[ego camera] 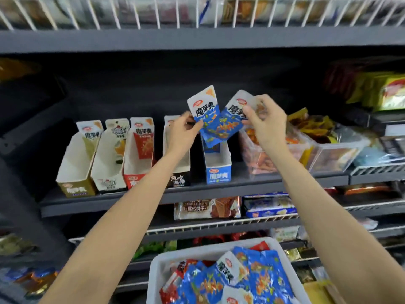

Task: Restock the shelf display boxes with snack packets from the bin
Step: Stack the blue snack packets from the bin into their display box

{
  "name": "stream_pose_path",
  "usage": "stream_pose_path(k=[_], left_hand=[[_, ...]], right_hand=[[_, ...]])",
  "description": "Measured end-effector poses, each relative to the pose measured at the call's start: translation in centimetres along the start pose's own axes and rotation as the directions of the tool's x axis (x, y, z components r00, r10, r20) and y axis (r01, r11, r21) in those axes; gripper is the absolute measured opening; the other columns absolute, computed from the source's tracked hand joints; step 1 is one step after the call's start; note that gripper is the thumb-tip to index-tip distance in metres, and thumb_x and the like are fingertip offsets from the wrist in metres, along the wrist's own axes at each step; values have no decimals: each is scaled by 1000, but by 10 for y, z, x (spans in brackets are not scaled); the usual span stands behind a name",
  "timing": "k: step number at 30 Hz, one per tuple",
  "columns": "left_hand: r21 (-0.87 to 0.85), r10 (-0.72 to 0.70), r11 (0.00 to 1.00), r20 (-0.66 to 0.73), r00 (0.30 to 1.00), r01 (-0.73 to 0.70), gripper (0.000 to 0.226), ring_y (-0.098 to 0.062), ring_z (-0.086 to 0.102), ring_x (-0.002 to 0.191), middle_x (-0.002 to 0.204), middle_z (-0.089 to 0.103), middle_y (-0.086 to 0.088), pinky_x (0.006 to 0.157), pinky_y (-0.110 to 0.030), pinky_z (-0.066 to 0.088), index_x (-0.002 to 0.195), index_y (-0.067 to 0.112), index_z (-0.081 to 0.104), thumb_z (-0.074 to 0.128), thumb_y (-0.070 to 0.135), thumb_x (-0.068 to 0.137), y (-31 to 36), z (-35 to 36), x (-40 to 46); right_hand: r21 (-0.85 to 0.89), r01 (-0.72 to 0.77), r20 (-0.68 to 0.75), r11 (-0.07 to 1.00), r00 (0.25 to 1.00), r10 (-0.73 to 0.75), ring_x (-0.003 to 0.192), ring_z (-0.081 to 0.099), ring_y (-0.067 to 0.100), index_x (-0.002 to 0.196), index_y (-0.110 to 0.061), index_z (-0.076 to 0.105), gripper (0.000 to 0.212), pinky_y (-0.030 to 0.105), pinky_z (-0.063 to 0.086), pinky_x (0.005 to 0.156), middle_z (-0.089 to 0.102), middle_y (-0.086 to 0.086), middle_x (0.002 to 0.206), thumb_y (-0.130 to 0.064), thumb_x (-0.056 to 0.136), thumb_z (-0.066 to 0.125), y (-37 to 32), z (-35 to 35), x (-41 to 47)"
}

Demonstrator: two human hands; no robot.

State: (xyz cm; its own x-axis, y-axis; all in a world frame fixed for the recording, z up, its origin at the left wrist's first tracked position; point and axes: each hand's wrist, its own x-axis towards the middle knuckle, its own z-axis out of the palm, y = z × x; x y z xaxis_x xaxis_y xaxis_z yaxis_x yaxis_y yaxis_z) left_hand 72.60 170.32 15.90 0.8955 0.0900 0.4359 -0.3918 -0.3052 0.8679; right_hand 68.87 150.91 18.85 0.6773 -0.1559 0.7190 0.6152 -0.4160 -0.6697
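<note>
On the shelf point(197, 191), a gold box point(74, 170), a white box point(107, 163) and a red box point(137, 159) are lined up at the left. The tall back flap of the blue box point(217, 165) is pinched by the left hand point(183, 130), grip clenched on it. Just right of that, a blue packet point(228, 126) is held above the blue box by the right hand point(265, 121), thumb and fingers grasping its top edge. Lower down, more blue packets are piled in the white bin point(157, 270).
</note>
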Motion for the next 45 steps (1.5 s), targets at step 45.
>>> stream_pose_path(k=[45], left_hand=[[272,517,837,-111,848,-475,25,-14,63,62,68,65,6,60,-34,50,96,10,68,49,25,93,-35,-14,-108]], right_hand=[[-266,8,173,964,984,40,74,63,13,106,-13,61,17,34,52,67,67,-5,80,-19,91,56,18,39,-123]])
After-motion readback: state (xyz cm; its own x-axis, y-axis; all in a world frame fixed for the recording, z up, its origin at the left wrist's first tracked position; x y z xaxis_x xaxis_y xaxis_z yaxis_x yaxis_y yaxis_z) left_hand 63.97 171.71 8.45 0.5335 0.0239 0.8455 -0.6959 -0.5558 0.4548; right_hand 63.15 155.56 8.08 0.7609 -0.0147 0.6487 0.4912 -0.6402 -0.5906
